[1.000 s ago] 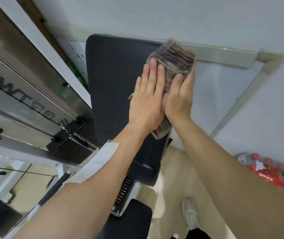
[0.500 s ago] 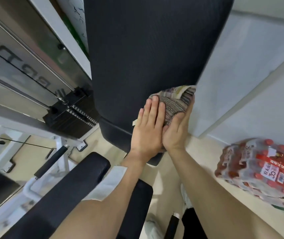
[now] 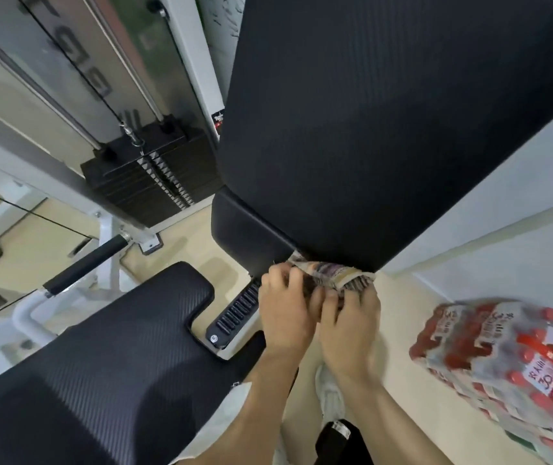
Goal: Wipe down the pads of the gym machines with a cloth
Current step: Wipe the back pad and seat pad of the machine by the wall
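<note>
A tall black back pad (image 3: 369,129) fills the upper middle and right of the head view. At its lower edge a striped brownish cloth (image 3: 332,275) is bunched up. My left hand (image 3: 285,310) and my right hand (image 3: 349,327) sit side by side just below that edge, both with fingers curled around the cloth. Most of the cloth is hidden behind my fingers. A black seat pad (image 3: 107,357) lies at the lower left, below my left forearm.
A black weight stack (image 3: 154,176) with cable and guide rods stands left of the back pad. A padded handle bar (image 3: 84,265) on a white frame juts out at left. A shrink-wrapped pack of red-capped bottles (image 3: 509,360) lies on the floor at right. White shoe (image 3: 328,394) below my hands.
Both hands have slid the cloth from the pad's top right corner down its face to the bottom edge. The flat palms have curled and now bunch the cloth.
</note>
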Demonstrator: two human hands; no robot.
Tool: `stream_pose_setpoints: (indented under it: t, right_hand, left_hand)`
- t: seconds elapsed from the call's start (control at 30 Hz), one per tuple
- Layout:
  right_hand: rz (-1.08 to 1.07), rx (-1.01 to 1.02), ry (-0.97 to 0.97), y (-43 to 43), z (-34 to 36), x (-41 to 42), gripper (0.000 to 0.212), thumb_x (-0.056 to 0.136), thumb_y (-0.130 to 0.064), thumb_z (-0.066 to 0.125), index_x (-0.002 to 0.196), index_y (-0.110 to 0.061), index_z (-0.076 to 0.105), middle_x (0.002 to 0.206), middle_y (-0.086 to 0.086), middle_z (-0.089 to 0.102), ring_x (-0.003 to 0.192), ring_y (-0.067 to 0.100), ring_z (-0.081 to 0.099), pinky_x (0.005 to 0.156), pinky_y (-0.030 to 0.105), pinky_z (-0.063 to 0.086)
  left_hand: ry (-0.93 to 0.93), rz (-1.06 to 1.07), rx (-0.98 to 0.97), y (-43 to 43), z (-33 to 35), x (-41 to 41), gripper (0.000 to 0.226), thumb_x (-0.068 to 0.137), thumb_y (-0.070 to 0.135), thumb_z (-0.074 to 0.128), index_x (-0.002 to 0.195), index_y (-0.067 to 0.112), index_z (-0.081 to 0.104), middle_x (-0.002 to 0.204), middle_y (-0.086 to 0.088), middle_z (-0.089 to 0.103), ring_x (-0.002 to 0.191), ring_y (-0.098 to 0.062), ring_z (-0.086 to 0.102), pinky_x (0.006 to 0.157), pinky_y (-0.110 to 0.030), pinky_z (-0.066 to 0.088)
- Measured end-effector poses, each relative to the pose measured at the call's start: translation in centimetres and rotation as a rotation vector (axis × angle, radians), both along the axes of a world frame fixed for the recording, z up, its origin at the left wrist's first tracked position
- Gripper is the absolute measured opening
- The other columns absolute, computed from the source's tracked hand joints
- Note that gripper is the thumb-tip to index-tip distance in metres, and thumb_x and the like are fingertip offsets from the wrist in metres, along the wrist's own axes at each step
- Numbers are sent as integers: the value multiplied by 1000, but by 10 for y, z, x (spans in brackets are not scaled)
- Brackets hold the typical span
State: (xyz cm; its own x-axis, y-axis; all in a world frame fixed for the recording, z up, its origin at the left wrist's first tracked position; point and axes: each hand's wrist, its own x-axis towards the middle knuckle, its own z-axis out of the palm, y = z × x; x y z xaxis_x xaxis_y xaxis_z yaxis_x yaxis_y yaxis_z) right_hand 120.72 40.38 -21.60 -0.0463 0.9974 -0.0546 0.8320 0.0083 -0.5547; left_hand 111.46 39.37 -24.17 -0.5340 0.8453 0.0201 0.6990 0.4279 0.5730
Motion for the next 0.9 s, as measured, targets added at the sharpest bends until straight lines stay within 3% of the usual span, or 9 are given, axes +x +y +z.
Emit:
stream_pose_setpoints:
  t: [0.1, 0.2, 0.3, 0.37, 0.53, 0.63, 0.73, 0.83, 0.9]
  right_hand:
    - [148, 114, -77, -19, -5, 13, 34, 93, -15, 55, 126, -5, 55, 134, 22, 56, 116, 36, 58, 96, 34, 46]
    - [475, 91, -174, -24, -15, 25, 61, 96, -32, 41, 151, -5, 37, 154, 22, 43, 143, 35, 39, 116, 45, 37]
    - [535, 67, -270, -6, -10, 11, 63, 97, -38, 40, 149, -3, 45, 153, 18, 45, 147, 35, 35, 121, 48, 29]
    - [513, 84, -347, 7, -5, -10, 61, 95, -43, 41, 140, -3, 53, 145, 17, 53, 141, 34, 43, 120, 47, 31]
    - [488, 123, -511, 10, -6, -37, 60, 90, -42, 42, 129, 0, 57, 132, 21, 61, 132, 36, 48, 120, 47, 29]
    - [440, 101, -524, 7, 0, -48, 62, 87, -38, 40, 132, 1, 55, 137, 21, 59, 136, 37, 46, 118, 50, 33]
    - [484, 101, -432, -9, 11, -61, 71, 87, -35, 36, 149, -1, 42, 153, 18, 46, 146, 34, 37, 117, 47, 34]
    - [551, 95, -385, -13, 10, -70, 80, 87, -38, 38, 157, -1, 26, 165, 16, 26, 153, 28, 24, 122, 43, 27]
    - [531, 85, -392, -1, 7, -77, 83, 89, -43, 40, 158, 0, 23, 165, 18, 25, 154, 29, 22, 123, 42, 25]
  left_hand:
    - [-288, 147, -19, 5, 8, 0, 10, 92, 34, 58, 92, 26, 53, 94, 6, 64, 86, -18, 61, 77, -40, 52]
    - [-488, 349, 97, 15, 11, -7, 15, 91, 22, 58, 81, 28, 49, 79, 8, 65, 72, -15, 62, 71, -44, 54]
    - [-570, 343, 228, 21, 16, -22, 13, 85, 14, 61, 85, 27, 63, 83, 6, 67, 78, -12, 65, 75, -38, 56]
    - [-538, 341, 273, 27, 21, -40, 19, 84, 9, 62, 90, 25, 70, 89, 8, 68, 84, -7, 64, 79, -28, 54]
    - [-402, 332, 281, 45, 23, -92, 12, 84, 10, 65, 87, 21, 68, 82, 9, 68, 76, -6, 62, 68, -16, 46]
    - [-311, 257, 272, 45, 18, -101, 7, 84, 12, 65, 78, 15, 64, 77, 2, 63, 72, -13, 56, 66, -25, 45]
    - [-335, 352, 327, 53, 20, -113, 17, 79, 17, 63, 66, 22, 54, 67, 5, 57, 62, -8, 49, 62, -28, 43]
    - [-393, 404, 330, 67, 22, -132, 11, 77, 18, 61, 68, 23, 58, 65, 8, 61, 63, -9, 56, 62, -30, 47]
    - [-373, 399, 285, 72, 21, -143, 5, 73, 16, 60, 69, 18, 59, 67, 4, 65, 68, -18, 62, 63, -35, 51]
